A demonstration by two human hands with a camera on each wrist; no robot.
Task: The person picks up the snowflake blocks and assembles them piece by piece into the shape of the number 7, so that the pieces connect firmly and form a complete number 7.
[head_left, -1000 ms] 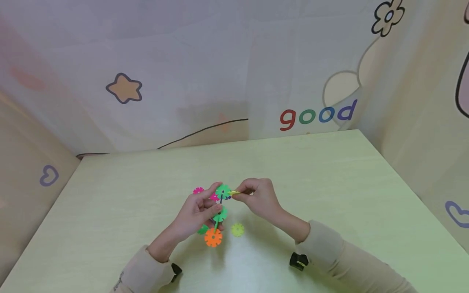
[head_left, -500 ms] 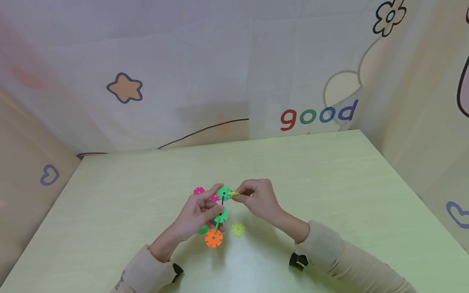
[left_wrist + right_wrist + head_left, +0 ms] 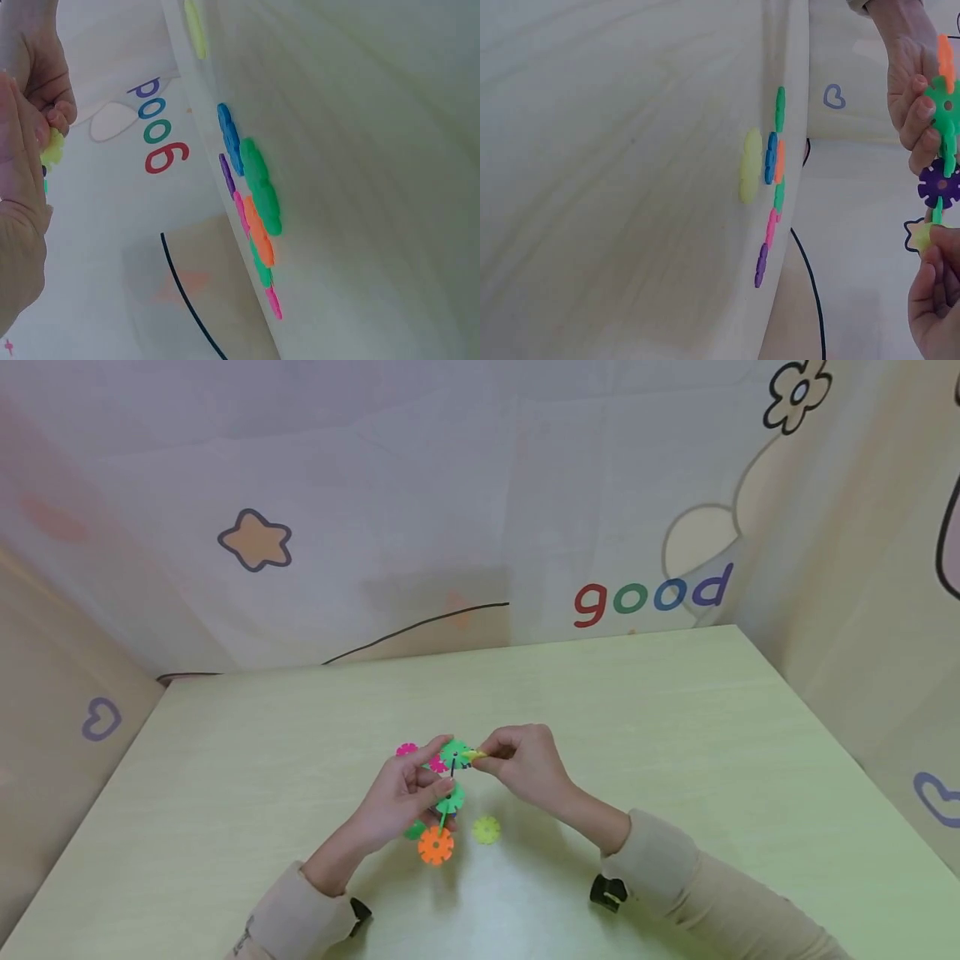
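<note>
My left hand (image 3: 397, 797) grips a chain of notched plastic snowflake discs. Its orange disc (image 3: 436, 845) hangs lowest in the head view, and a green disc (image 3: 454, 753) is at the top, near the left index fingertip. A purple disc (image 3: 939, 184) shows within the chain in the right wrist view. Thumb and fingers of my right hand (image 3: 528, 764) pinch a yellow disc (image 3: 475, 754), seen nearly edge-on against the chain's upper right side. Whether its slot is engaged cannot be told. The left fingers partly hide the chain's middle.
Loose discs lie flat on the pale table (image 3: 637, 718): a yellow-green disc (image 3: 486, 829) right of the chain, a pink disc (image 3: 407, 750) beyond the left hand, and blue (image 3: 230, 139) and green (image 3: 261, 187) discs among several others. A printed cloth backdrop (image 3: 420, 485) stands behind.
The chain and both hands shift only slightly. The pinched yellow disc has moved a little left with the right hand, staying against the chain. The loose discs have not moved.
</note>
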